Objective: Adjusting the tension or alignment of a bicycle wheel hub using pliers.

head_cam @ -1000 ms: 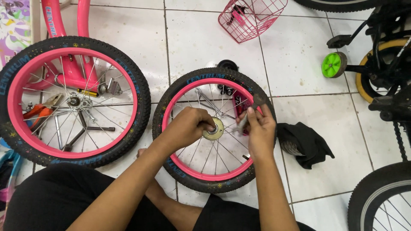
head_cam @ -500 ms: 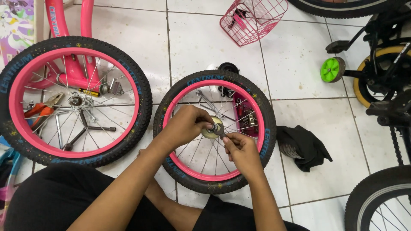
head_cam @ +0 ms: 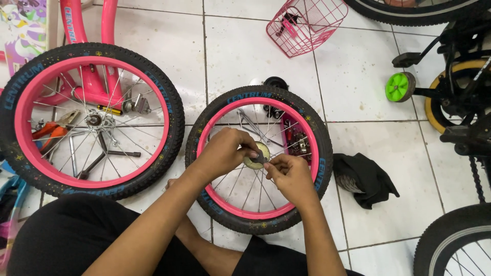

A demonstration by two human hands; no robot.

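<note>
The round hub disc [head_cam: 255, 155] sits in the middle of the small pink wheel [head_cam: 258, 158] lying flat on the floor, with the left hand [head_cam: 223, 152] pinching its left edge and the right hand [head_cam: 290, 176] pinching a small part at its lower right.

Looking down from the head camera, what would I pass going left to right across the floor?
Large pink wheel → small pink wheel with both hands at its hub → black cloth → green training wheel → black bicycle.
</note>
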